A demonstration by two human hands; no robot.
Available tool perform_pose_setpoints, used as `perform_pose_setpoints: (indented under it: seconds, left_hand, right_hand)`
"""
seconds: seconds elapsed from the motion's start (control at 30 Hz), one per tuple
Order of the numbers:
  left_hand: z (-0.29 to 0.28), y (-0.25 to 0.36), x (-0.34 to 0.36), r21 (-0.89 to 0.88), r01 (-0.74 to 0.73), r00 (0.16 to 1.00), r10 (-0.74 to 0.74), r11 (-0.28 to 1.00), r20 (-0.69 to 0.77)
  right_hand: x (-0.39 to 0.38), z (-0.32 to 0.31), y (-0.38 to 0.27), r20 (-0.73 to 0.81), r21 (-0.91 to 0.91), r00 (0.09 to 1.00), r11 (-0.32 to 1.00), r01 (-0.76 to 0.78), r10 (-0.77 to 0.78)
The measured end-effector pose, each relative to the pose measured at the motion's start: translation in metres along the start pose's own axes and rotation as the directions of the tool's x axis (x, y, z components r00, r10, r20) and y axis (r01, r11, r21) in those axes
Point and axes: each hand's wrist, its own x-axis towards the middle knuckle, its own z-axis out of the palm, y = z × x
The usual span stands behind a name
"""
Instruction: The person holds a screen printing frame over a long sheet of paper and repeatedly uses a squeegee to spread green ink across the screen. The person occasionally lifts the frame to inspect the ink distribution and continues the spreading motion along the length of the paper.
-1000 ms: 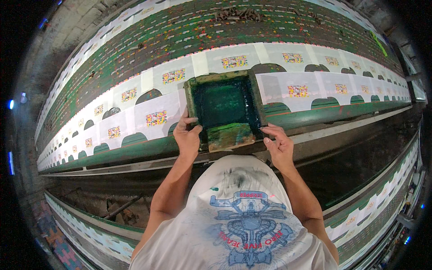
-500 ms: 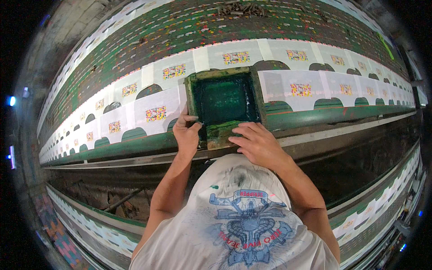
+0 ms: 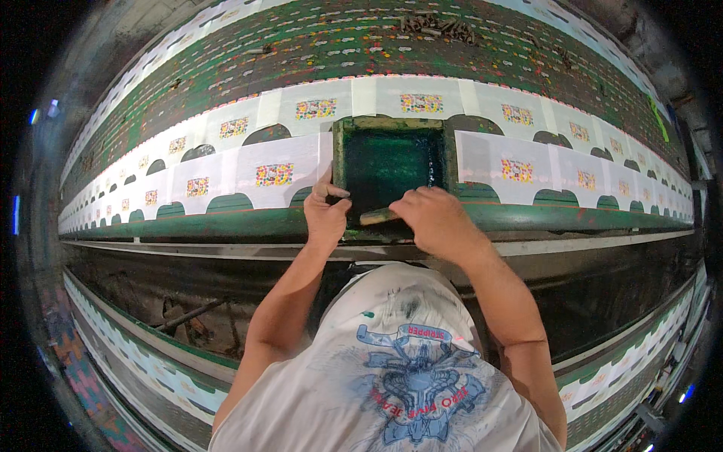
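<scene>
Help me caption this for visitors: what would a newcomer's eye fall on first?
Likely the dark stained frame at the centre, the left hand gripping its left side and the right hand holding a wooden strip at its near end. Next, rows of white panels with colourful patches stretching left and right along the green table.

My right hand point(image 3: 438, 220) hides part of the wooden bar point(image 3: 376, 218). The lower edge crops my white shirt point(image 3: 339, 377).

Pretty dim place tbh, with a bluish light point(image 3: 16, 215) glowing at the far left edge. White fabric panels point(image 3: 230, 169) catch most of the brightness, while the frame point(image 3: 395, 123) is dark inside. Heavy fisheye: the tabletop point(image 3: 512, 217) bows and corners go black.
</scene>
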Motion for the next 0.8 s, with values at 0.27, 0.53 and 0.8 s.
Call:
perform_pose_setpoints:
  seconds: [0.27,0.53,0.8]
  left_hand:
    - [0.001,-0.010,0.000,0.122,0.001,1.000,0.000,0.992,-0.012]
    - [0.002,-0.004,-0.003,0.152,-0.029,0.999,0.031,0.988,-0.010]
    - [0.000,-0.002,-0.004,0.206,-0.059,0.998,0.058,0.977,0.011]
  right_hand:
    - [0.060,-0.007,0.062,-0.125,0.030,0.989,0.996,-0.078,0.082]
    - [0.091,-0.016,0.067,-0.036,0.047,0.969,0.969,-0.243,0.245]
    - [0.054,-0.002,0.035,-0.018,0.028,0.985,0.985,-0.173,0.173]
